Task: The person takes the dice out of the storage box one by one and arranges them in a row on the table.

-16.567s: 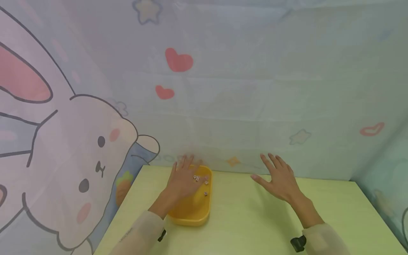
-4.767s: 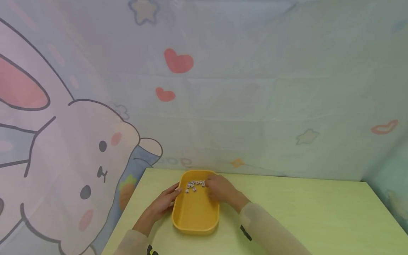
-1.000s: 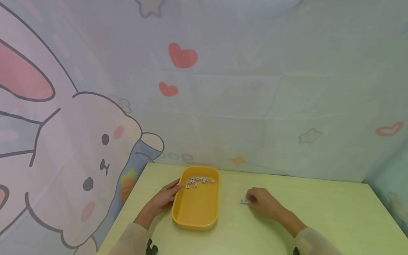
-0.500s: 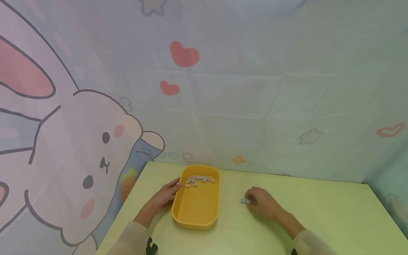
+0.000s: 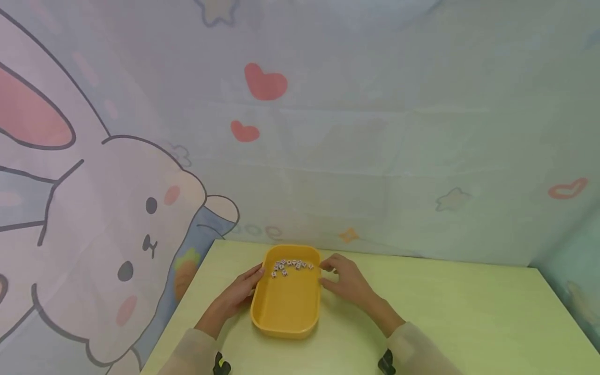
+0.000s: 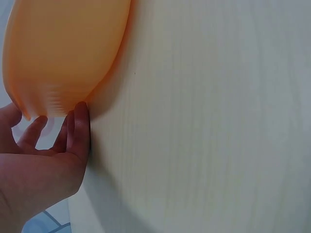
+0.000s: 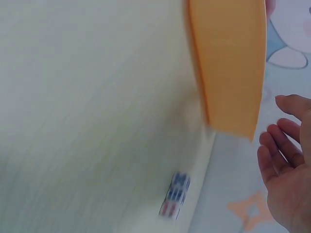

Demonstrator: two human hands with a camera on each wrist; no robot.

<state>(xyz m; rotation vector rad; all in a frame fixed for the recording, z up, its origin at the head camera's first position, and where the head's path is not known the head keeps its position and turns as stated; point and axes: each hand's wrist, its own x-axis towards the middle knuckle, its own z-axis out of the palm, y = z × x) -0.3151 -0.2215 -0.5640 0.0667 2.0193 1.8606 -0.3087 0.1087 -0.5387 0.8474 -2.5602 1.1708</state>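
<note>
A yellow oblong tray (image 5: 286,307) sits on the table with several small white dice (image 5: 284,272) gathered in its far end. My left hand (image 5: 238,289) holds the tray's left side, thumb at the rim and fingers against the outer wall; the left wrist view shows those fingers (image 6: 80,128) low on the wall. At the opposite rim is my right hand (image 5: 349,281), thumb and fingers apart and nothing between them. Three dice (image 7: 175,195) stand in a straight row on the table in the right wrist view; the right hand covers them in the head view.
The pale yellow-green table (image 5: 450,312) extends to the right of the tray. Close behind its far edge hangs a cloth backdrop (image 5: 356,156) printed with a rabbit, hearts and stars.
My right hand has left the row of dice and moved left to the tray's right rim, its thumb and fingers now spread. The left hand stays at the tray's left side.
</note>
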